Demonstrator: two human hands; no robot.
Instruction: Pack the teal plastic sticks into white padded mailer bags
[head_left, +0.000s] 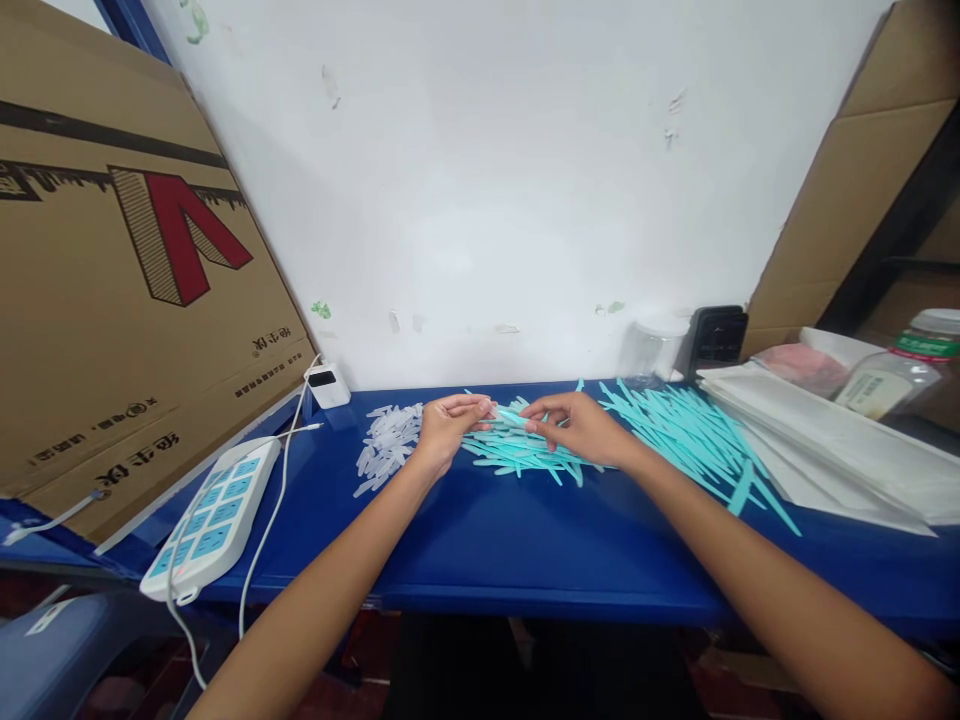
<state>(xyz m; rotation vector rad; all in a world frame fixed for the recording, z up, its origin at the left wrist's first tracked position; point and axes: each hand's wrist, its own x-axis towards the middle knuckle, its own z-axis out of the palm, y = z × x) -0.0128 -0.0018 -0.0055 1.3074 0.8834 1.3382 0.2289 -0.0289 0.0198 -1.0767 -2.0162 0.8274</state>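
Above the middle pile of slim turquoise sticks (525,457), my two hands are close together. My right hand (574,425) pinches one turquoise stick (511,416) between thumb and fingers, and the stick points toward the left. The fingers of my left hand (454,425) are closed around its other end, with something small and whitish, perhaps a translucent sleeve, at the fingertips. To the left lies a pile of small translucent sleeves (386,445). A second pile of turquoise sticks (682,435) spreads out beyond my right wrist.
White paper sheets or bags (825,440) lie at the right, near a clear jar (892,370). A lidded plastic container (656,345) and a black device (716,338) stand by the wall. A power strip (217,515), cables and a white charger (328,385) occupy the left of the blue table (525,560).
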